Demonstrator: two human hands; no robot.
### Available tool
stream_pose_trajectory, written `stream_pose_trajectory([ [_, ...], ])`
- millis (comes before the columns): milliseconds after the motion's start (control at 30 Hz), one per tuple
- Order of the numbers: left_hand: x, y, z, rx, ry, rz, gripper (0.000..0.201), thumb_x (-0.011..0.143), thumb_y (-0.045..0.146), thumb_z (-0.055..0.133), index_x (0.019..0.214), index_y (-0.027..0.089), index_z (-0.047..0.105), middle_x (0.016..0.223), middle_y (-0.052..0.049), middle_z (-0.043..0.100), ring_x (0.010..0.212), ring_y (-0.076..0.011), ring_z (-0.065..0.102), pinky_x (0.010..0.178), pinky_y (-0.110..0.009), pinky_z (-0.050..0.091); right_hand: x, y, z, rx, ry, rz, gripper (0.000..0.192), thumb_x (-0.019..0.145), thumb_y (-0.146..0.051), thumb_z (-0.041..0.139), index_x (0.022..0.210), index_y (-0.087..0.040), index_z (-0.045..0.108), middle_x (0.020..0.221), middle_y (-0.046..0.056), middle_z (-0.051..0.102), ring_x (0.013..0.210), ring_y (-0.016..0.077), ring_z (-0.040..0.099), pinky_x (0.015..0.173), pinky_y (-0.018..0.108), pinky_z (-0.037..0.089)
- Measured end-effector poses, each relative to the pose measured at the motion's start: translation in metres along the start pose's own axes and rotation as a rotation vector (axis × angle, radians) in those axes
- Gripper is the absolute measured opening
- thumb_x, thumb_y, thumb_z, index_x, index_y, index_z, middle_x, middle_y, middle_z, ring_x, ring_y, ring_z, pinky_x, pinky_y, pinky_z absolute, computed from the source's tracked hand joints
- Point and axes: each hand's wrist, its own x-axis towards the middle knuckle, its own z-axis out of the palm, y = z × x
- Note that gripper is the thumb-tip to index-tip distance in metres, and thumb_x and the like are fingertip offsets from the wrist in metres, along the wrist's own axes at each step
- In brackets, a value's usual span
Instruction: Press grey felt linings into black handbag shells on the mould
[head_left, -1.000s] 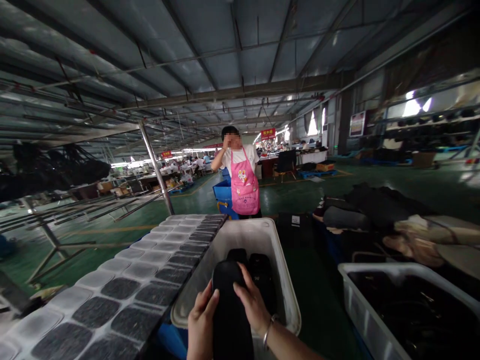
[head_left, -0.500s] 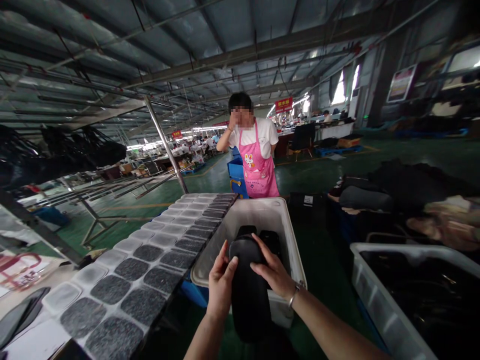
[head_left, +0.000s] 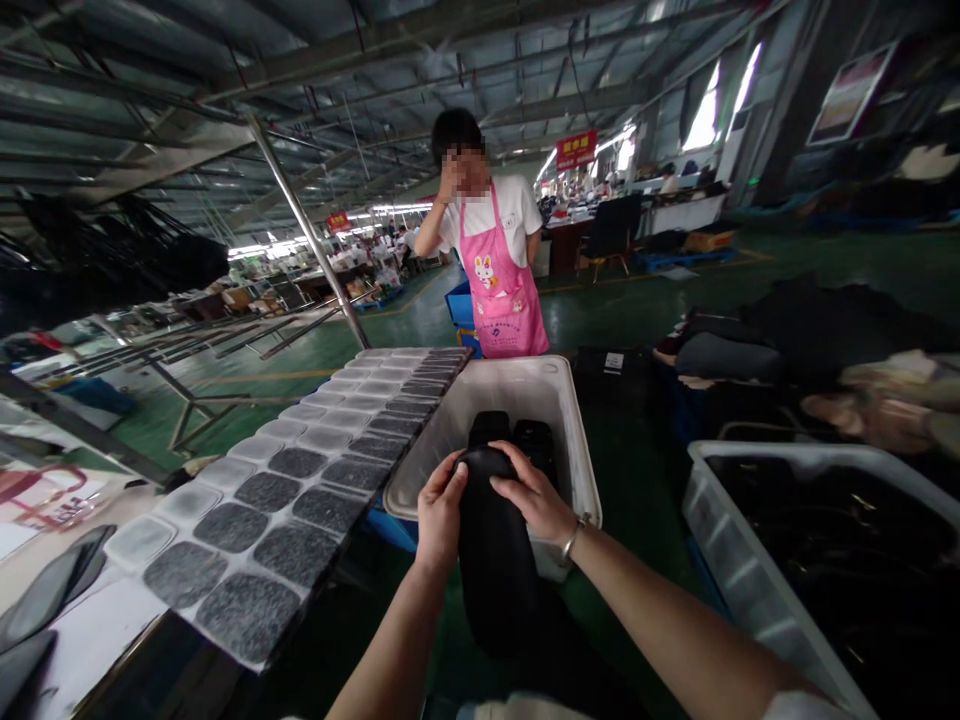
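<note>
Between my hands is a long, black padded piece (head_left: 495, 560) with a rounded top end; its exact kind I cannot make out. My left hand (head_left: 441, 500) pinches its upper left edge, thumb on the near face and fingers behind. At the upper right edge, my right hand (head_left: 531, 495) grips it the same way, a metal bangle on that wrist. The piece hangs down in front of a white plastic bin (head_left: 577, 420), hiding part of it. Inside that bin stand similar black pieces (head_left: 491, 428).
On the left, a board (head_left: 274, 460) carries rows of grey and dark rounded pieces. A second white bin (head_left: 750, 530) full of black items stands at the right. Beyond the first bin is a person in a pink apron (head_left: 502, 280), one hand raised to the face.
My view has shifted, so the bins and board sit a little higher in the picture. My left fingers have closed in on the piece's top edge. Both hands keep hold.
</note>
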Motion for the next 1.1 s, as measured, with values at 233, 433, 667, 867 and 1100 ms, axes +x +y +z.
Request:
stream_pose_trajectory([
  [233, 0.019, -0.002, -0.012, 0.113, -0.096, -0.084, 0.044, 0.066, 0.044, 0.074, 0.102, 0.018, 0.071, 0.089, -0.006, 0.071, 0.090, -0.0224, 0.064, 0.084, -0.032, 0.048, 0.014, 0.015, -0.003, 0.064, -0.163, 0.099, 0.048, 0.085, -0.030, 0.054, 0.132, -0.023, 0.050, 0.105, 0.000, 0.065, 0.087, 0.0147, 0.061, 0.082, 0.027, 0.048],
  [433, 0.026, -0.019, -0.016, 0.158, 0.001, -0.049, 0.036, 0.071, 0.045, 0.069, 0.097, 0.019, 0.073, 0.095, -0.004, 0.071, 0.097, -0.0216, 0.061, 0.089, -0.030, 0.044, 0.022, 0.024, 0.007, 0.072, -0.114, 0.093, 0.045, 0.084, -0.031, 0.057, 0.128, -0.022, 0.054, 0.104, 0.000, 0.066, 0.091, 0.0150, 0.062, 0.082, 0.026, 0.048],
  [667, 0.034, -0.030, -0.033, 0.092, 0.169, -0.011, 0.044, 0.075, 0.050, 0.064, 0.104, 0.018, 0.069, 0.105, -0.006, 0.070, 0.106, -0.0218, 0.059, 0.094, -0.031, 0.042, 0.009, 0.013, 0.008, 0.002, -0.124, 0.131, 0.048, 0.083, -0.043, 0.060, 0.124, -0.019, 0.058, 0.078, 0.000, 0.067, 0.068, 0.0148, 0.060, 0.062, 0.025, 0.047],
  [867, 0.037, -0.036, -0.035, 0.024, 0.255, 0.008, 0.040, 0.078, 0.045, 0.064, 0.106, 0.018, 0.068, 0.110, -0.007, 0.069, 0.111, -0.0226, 0.058, 0.099, -0.032, 0.041, -0.016, 0.008, 0.012, -0.169, -0.107, 0.084, 0.020, 0.084, -0.038, 0.059, 0.089, -0.020, 0.067, 0.079, 0.001, 0.066, 0.070, 0.0153, 0.058, 0.064, 0.025, 0.044],
  [1100, 0.009, -0.038, -0.029, -0.143, 0.129, -0.021, 0.057, 0.072, 0.037, 0.074, 0.125, 0.023, 0.058, 0.123, -0.008, 0.064, 0.116, -0.0245, 0.057, 0.101, -0.037, 0.042, -0.008, 0.029, 0.013, -0.157, 0.027, 0.123, 0.020, 0.086, -0.038, 0.054, 0.078, -0.020, 0.057, 0.068, -0.002, 0.056, 0.063, 0.0124, 0.050, 0.059, 0.024, 0.040],
])
